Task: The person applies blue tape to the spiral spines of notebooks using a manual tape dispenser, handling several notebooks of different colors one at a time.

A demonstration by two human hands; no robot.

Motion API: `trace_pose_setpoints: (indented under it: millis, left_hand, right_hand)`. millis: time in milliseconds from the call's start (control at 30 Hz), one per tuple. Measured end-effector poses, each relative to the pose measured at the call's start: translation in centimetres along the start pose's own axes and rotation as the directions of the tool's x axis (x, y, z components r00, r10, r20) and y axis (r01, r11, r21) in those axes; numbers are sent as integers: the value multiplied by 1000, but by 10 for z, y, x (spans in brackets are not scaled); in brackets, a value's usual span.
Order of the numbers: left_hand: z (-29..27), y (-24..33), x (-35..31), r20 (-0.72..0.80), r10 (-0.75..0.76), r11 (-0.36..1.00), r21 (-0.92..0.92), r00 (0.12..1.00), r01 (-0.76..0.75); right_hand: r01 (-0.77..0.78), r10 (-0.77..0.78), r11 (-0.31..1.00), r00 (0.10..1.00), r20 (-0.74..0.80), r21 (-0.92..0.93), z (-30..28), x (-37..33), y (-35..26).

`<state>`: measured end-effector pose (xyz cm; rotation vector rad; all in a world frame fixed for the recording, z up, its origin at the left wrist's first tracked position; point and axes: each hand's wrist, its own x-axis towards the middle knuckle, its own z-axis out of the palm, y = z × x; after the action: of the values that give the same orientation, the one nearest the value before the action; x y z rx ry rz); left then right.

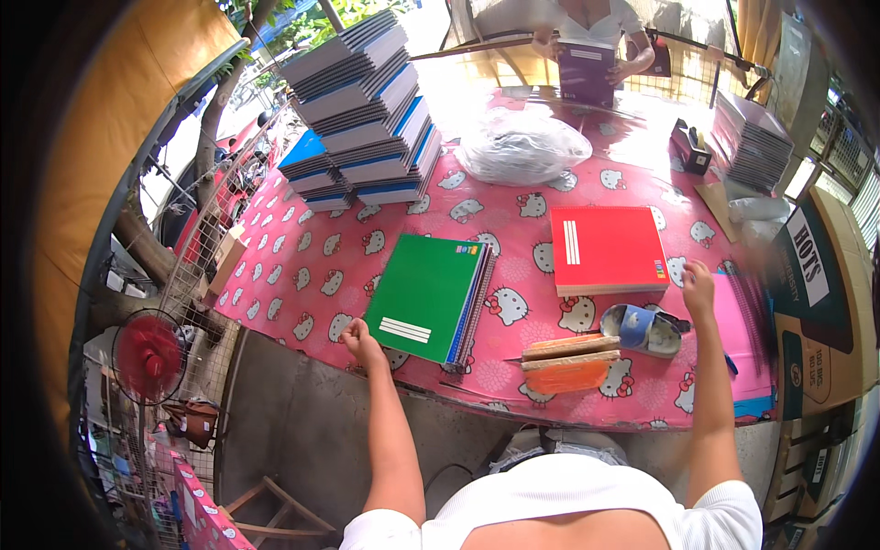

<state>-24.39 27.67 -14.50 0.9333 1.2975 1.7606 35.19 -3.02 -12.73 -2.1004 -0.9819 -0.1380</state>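
Note:
My left hand [360, 343] is closed, fingers curled, at the lower left edge of a stack of spiral notebooks with a green cover [426, 298]. Nothing shows between its fingers. My right hand [698, 289] is held with curled fingers just right of a stack of red-covered notebooks [610, 249]. Whether something thin is in those fingers I cannot make out. Beyond that hand, dark, blurred coil-like lines [753, 316] lie over pink sheets [738, 330]. Between my arms are an orange-sided wooden block [568, 374] and a blue-strapped slipper [637, 328].
Tall piles of notebooks [367, 119] stand at the back left of the pink-patterned table [335, 261]. A clear plastic bag [522, 147] lies mid-table. Across it, another person holds a purple notebook [587, 73]. Cardboard boxes [830, 302] rise at the right; a red fan [149, 357] stands left.

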Motion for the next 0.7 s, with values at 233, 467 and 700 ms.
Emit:
trace_pose_setpoints:
  millis: [233, 467, 700]
  left_hand:
    - [7, -22, 11, -53, 189, 979, -65, 981, -192]
    - [16, -11, 9, -76, 205, 978, -16, 976, -207]
    - [103, 110, -126, 370, 368, 886, 138, 853, -442]
  right_hand:
    - [-445, 490, 871, 810, 321, -208, 59, 50, -19]
    - [-301, 391, 840, 913, 119, -451, 50, 51, -41]
    - [746, -656, 665, 608, 447, -39, 67, -8, -192]
